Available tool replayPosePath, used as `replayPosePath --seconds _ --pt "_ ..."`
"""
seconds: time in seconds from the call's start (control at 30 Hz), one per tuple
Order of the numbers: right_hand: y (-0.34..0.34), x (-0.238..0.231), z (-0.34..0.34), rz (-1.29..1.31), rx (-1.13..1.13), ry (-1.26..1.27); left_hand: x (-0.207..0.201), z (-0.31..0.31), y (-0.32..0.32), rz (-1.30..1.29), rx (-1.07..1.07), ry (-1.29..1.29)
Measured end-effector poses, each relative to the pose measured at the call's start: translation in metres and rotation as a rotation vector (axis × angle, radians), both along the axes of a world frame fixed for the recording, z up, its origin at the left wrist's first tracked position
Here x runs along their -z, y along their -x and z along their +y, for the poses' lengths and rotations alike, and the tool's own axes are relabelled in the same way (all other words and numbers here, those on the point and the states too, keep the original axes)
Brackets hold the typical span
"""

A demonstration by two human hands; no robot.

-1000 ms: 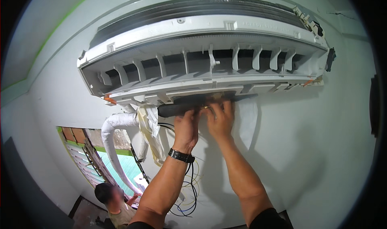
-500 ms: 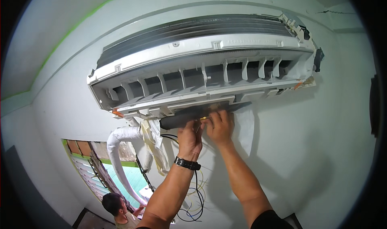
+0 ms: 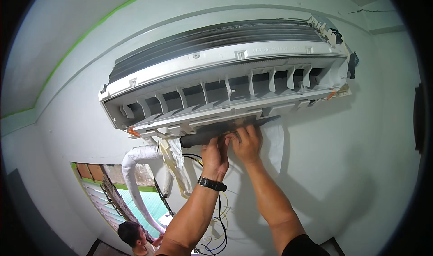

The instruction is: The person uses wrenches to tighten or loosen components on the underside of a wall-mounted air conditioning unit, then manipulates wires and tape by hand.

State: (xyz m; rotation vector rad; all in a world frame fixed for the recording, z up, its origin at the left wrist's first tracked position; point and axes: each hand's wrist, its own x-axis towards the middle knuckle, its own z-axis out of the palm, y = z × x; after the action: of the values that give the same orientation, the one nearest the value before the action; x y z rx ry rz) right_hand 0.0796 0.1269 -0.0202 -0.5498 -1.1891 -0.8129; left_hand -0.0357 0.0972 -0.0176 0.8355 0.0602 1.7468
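Under an uncovered white wall air conditioner (image 3: 216, 98) runs a dark foam pipe insulation sleeve (image 3: 194, 140). My left hand (image 3: 214, 156), with a black watch on the wrist, has its fingers bent and pressed together at the sleeve's lower edge. Beside it, nearly touching, my right hand (image 3: 246, 143) curls its fingers over the same sleeve a little further right. What lies between the fingertips is hidden behind them. Thin black and yellow cables (image 3: 222, 220) hang down behind my left forearm.
A white-wrapped pipe (image 3: 131, 168) bends down on the left towards a louvred window (image 3: 97, 197). Loose cream tape (image 3: 173, 166) dangles near its upper end. At the lower left another person (image 3: 131, 238) is by the window. A white sheet (image 3: 273, 143) hangs against the wall.
A small yellow piece that showed between my fingertips is now out of sight. Both hands stay at the sleeve with little movement, while the view has shifted slightly.
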Motion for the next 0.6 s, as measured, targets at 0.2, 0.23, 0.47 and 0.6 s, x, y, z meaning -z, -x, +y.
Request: replayPosePath --seconds 0.2,0.23,0.47,0.6 --pt "-0.003 0.005 0.003 -0.006 0.024 0.084 0.010 0.003 0.001 0.025 0.092 -0.003" --pt "-0.003 0.005 0.003 -0.004 0.028 0.082 0.015 0.010 0.004 0.027 0.152 0.035" --pt "-0.002 0.006 0.010 0.008 -0.030 0.100 0.015 0.032 0.014 -0.121 0.420 0.035" --pt "0.000 0.005 0.007 0.021 -0.061 0.109 0.013 0.030 0.016 -0.079 0.449 0.005"
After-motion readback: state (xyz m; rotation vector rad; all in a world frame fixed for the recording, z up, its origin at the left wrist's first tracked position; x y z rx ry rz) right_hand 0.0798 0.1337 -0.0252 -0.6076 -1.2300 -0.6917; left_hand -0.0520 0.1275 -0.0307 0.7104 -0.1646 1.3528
